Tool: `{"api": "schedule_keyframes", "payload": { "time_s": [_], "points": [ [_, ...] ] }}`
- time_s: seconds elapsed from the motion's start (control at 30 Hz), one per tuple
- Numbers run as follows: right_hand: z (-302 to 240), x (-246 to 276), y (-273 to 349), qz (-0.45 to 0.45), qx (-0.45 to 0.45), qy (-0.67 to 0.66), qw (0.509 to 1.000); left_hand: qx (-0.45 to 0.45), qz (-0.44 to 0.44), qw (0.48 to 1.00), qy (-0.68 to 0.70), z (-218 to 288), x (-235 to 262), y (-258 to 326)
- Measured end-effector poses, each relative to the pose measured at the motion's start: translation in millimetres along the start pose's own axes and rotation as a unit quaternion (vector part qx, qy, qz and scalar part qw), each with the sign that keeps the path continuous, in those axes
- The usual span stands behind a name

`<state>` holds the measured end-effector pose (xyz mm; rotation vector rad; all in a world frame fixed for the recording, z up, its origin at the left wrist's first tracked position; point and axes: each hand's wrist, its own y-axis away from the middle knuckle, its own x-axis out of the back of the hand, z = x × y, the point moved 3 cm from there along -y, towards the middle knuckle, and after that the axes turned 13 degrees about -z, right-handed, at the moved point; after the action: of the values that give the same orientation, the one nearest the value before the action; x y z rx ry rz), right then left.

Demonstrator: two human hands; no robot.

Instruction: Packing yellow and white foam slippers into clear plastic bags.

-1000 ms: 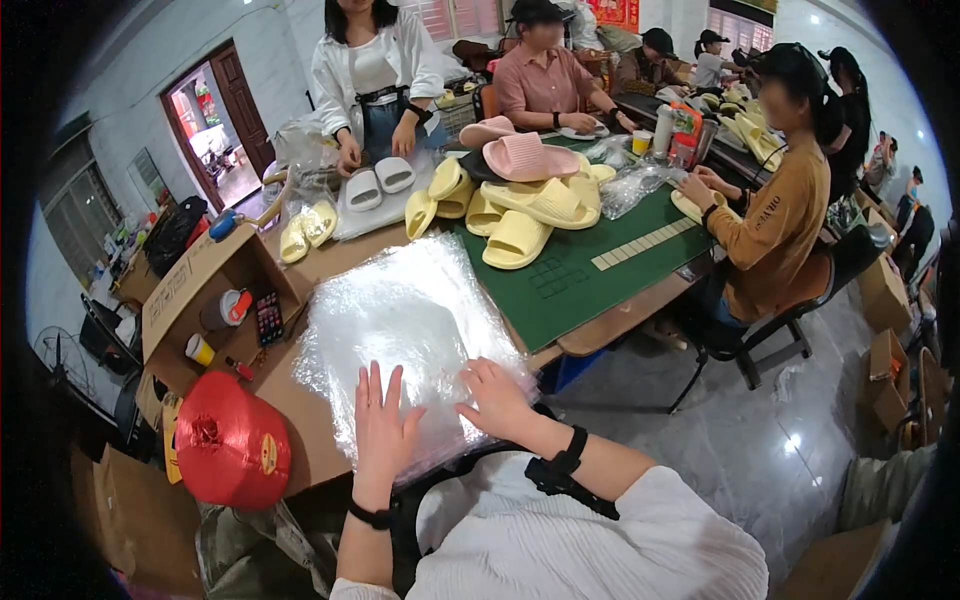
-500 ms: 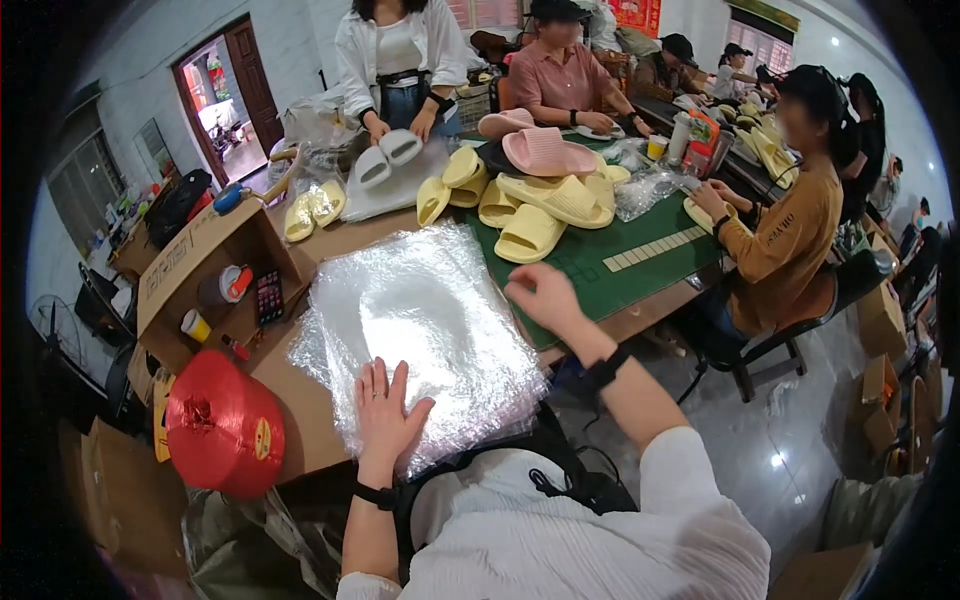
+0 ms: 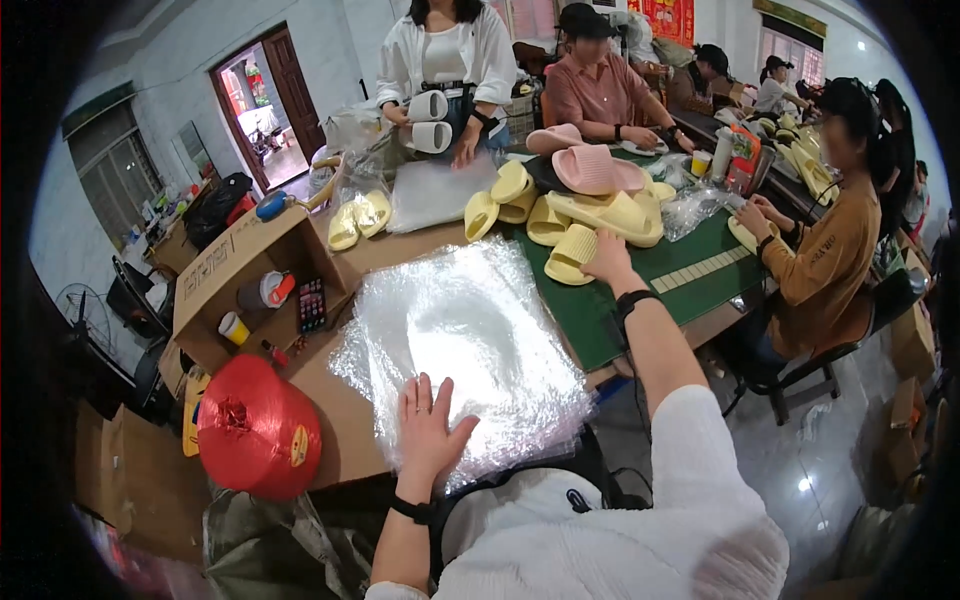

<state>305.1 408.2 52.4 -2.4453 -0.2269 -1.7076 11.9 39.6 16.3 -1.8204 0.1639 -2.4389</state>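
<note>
A stack of clear, shiny plastic bags (image 3: pixel 470 320), bubbly at the edges, covers the table in front of me. My left hand (image 3: pixel 432 440) lies flat on its near part, fingers stretched and thumb out to the side. My right hand (image 3: pixel 610 262) reaches across the green mat (image 3: pixel 570 315) to the nearest yellow slipper (image 3: pixel 572 255), with thumb and fingers closed at its right edge. That slipper still rests on the mat, at the front of a pile of yellow slippers (image 3: pixel 605 212). Pink slippers (image 3: pixel 598 170) lie on top of the pile.
A red roll of plastic twine (image 3: pixel 258 425) and an open cardboard box (image 3: pixel 230 285) stand at the left. Two yellow slippers (image 3: pixel 360 218) lie beyond the bags. Across the table a person holds grey slippers (image 3: pixel 430 122). Another person sits at the right by a pale strip (image 3: pixel 705 270).
My right hand has moved forward from above the mat's near-left edge to the nearest yellow slipper. My left hand stays flat on the bags. The view has shifted. The standing person's grey slippers are raised and turned.
</note>
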Motion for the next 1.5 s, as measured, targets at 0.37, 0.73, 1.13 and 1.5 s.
{"api": "schedule_keyframes", "payload": {
  "time_s": [0.37,0.73,1.13,1.5],
  "points": [
    [0.7,67.3,37.8,-0.021,0.026,-0.295,0.955,0.004,0.000,1.000,-0.001,-1.6,3.5,-5.3],
    [-75.6,145.1,87.3,-0.147,0.060,-0.696,0.700,0.006,0.008,1.000,0.015,-0.5,2.1,-0.4],
    [-182.7,160.6,169.0,-0.179,0.272,-0.516,0.792,0.013,0.019,1.000,0.007,-6.7,2.5,2.2],
    [-181.0,-47.7,219.0,-0.235,0.299,-0.282,0.881,-0.003,-0.012,1.000,-0.011,1.8,0.2,-7.1]
  ]
}}
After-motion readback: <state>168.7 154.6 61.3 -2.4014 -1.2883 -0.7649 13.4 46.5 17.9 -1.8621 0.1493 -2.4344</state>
